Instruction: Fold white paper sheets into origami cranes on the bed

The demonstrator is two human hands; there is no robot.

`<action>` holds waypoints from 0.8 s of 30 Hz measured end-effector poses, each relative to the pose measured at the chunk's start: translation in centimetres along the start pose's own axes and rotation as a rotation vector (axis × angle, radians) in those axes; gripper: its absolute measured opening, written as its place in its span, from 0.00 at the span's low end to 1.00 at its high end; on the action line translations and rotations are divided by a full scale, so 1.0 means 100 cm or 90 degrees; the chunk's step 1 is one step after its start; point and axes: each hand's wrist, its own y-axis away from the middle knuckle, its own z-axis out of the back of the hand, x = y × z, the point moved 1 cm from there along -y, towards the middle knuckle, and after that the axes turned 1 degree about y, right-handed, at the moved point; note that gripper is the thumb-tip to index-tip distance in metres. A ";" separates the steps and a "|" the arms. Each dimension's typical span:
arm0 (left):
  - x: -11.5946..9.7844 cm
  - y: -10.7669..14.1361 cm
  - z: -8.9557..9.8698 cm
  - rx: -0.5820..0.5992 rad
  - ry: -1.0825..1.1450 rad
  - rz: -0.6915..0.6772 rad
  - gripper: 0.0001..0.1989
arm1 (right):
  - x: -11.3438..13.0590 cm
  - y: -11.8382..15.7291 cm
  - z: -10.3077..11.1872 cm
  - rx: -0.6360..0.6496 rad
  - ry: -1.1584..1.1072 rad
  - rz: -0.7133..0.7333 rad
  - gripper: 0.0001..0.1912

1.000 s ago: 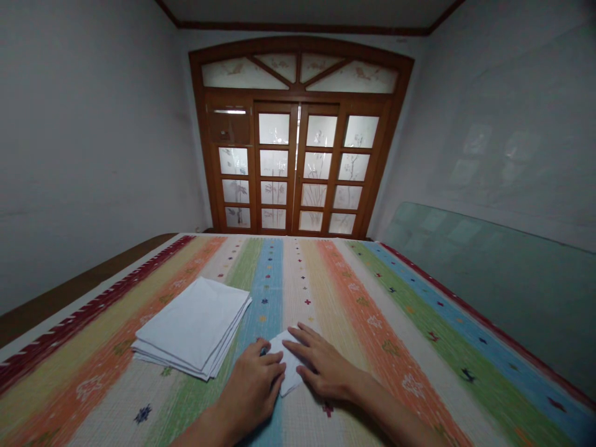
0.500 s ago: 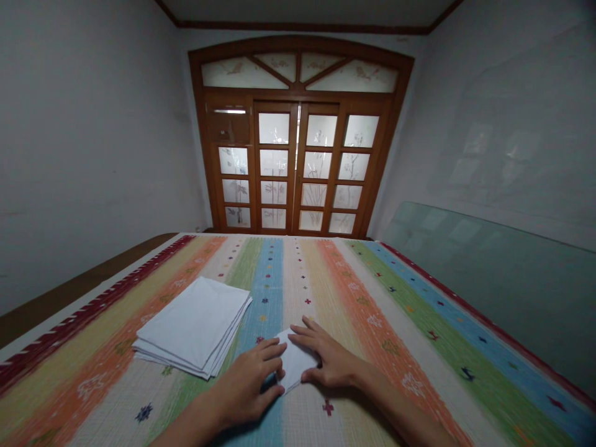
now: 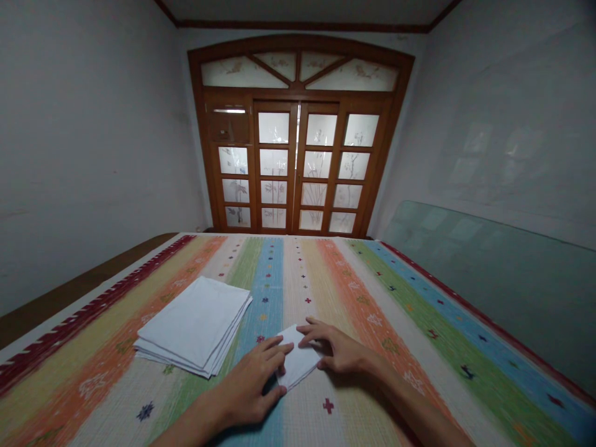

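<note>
Small white piece (image 3: 300, 360): flat on the striped cloth (image 3: 326, 273), between the two hands, at six o'clock from the door (image 3: 298, 167); paper or fabric, I cannot tell which.
Left hand (image 3: 254, 379): in from eight o'clock, fingers spread over the piece's left side, thumb apart from them near its six o'clock corner; nothing clamped.
Right hand (image 3: 342, 351): in from four o'clock, fingers bent at the piece's one o'clock edge, thumb apart from them near the three o'clock corner; no pinch visible.
White stack (image 3: 195, 326): at ten o'clock from the small piece, well clear of both hands, its lower layers showing unevenly along the edges.
Steadying: this looks like settling and smoothing the piece; light, flat left pads should anchor it without dragging it over the cloth.
Smoothing: the right fingers do best sweeping outward, towards two o'clock, away from the anchor, with even pressure.
Edges: square the layers at the six o'clock corner before any firm press, since a skewed layer would set a crooked crease.
Risk: pushing both hands inward could buckle the middle.
</note>
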 end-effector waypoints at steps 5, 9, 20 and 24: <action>0.001 -0.001 0.000 0.016 -0.007 0.026 0.35 | -0.008 -0.003 -0.001 0.002 0.007 0.020 0.22; 0.003 0.000 -0.002 0.010 -0.002 0.019 0.36 | -0.007 -0.004 -0.001 -0.021 0.004 0.013 0.15; 0.012 -0.001 -0.006 0.031 0.001 0.009 0.34 | -0.007 -0.018 -0.027 -0.263 0.025 0.109 0.04; 0.016 -0.001 -0.008 0.025 0.006 0.006 0.33 | -0.002 -0.023 -0.035 -0.298 0.043 0.097 0.05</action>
